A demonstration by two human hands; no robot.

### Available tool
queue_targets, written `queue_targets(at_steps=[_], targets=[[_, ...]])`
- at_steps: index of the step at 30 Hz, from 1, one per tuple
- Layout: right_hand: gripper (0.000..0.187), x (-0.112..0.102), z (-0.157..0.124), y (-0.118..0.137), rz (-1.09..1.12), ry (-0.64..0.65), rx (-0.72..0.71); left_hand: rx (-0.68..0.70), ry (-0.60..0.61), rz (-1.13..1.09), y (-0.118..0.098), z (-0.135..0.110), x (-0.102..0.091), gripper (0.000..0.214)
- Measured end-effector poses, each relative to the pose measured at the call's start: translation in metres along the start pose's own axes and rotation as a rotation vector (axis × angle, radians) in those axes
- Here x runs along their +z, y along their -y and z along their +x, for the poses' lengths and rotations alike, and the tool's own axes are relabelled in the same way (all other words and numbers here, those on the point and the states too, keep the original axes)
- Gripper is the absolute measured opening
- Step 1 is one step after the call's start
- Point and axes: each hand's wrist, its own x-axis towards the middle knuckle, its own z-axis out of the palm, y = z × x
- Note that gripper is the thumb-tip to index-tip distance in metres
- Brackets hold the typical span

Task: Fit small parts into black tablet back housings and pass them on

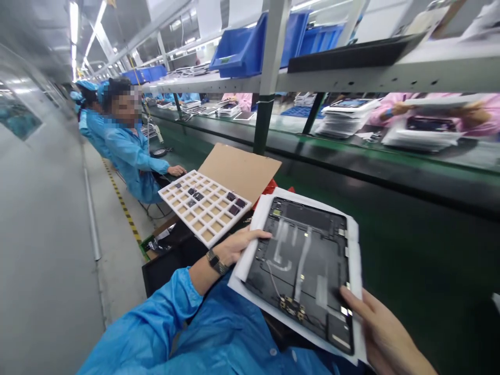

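Note:
Between my two hands is a black tablet housing, its inner side facing up, with flat cables, a thin wire and small circuit parts showing. It lies on a white foam sheet. My left hand grips the left edge, thumb on top and fingers hidden beneath. On the lower right edge, my right hand is closed with its thumb on the housing; its other fingers are underneath. Just beyond my left hand sits a white compartment tray with several small dark parts in its cells.
A cardboard sheet leans behind the tray. The dark green conveyor runs along my right. Blue bins stand on the shelf above. Co-workers in blue sit to the left; across the line, people in pink are beside stacks of white sheets.

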Motion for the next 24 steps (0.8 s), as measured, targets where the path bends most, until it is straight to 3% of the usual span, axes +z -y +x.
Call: queue_targets(at_steps=[4, 8, 13, 16, 19, 24], targets=[[0.061, 0.054, -0.003, 0.01, 0.023, 0.072, 0.021, 0.005, -0.117, 0.005, -0.017, -0.022, -0.022, 0.022], [0.072, 0.077, 0.003, 0.009, 0.028, 0.157, -0.032, -0.049, -0.247, 0.012, -0.024, -0.029, -0.042, 0.018], [0.109, 0.076, 0.015, 0.005, -0.101, 0.169, -0.118, -0.041, -0.276, -0.036, -0.016, -0.027, -0.059, 0.021], [0.121, 0.071, 0.02, 0.006, -0.318, 0.195, -0.303, -0.034, -0.253, -0.081, -0.01, -0.025, -0.064, 0.025], [0.108, 0.063, 0.021, 0.014, -0.6, 0.183, -0.502, -0.032, -0.223, -0.09, -0.006, -0.022, -0.066, 0.029], [0.079, 0.052, 0.022, 0.034, -0.861, 0.198, -0.579, -0.026, -0.194, -0.066, 0.001, -0.017, -0.06, 0.027]])
